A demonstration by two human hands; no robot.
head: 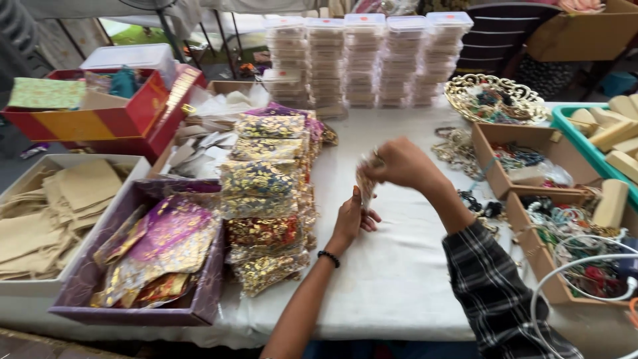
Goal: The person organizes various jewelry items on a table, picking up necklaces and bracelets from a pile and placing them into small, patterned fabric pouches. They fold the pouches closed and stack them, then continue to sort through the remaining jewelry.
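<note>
Over the middle of the white-clothed table [392,279], the left hand [350,223] and right hand [399,163] both pinch a small, blurred gold-patterned sheer pouch [365,183] between their fingertips. The grip looks light — a slip could drop the pouch onto the cloth, or an elbow could nudge the row of shiny gold-printed pouches [269,199] just beside the left hand toward the near edge.

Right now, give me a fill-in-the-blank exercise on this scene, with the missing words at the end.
1. Both hands, left hand and right hand, hold one small ____ above the white tablecloth.
2. The left wrist wears a ____ beaded bracelet.
3. The purple box holding shiny pouches sits to the ____ of the hands.
4. The clear lidded containers are ____ in columns at the table's far edge.

Missing words: pouch; black; left; stacked
</note>
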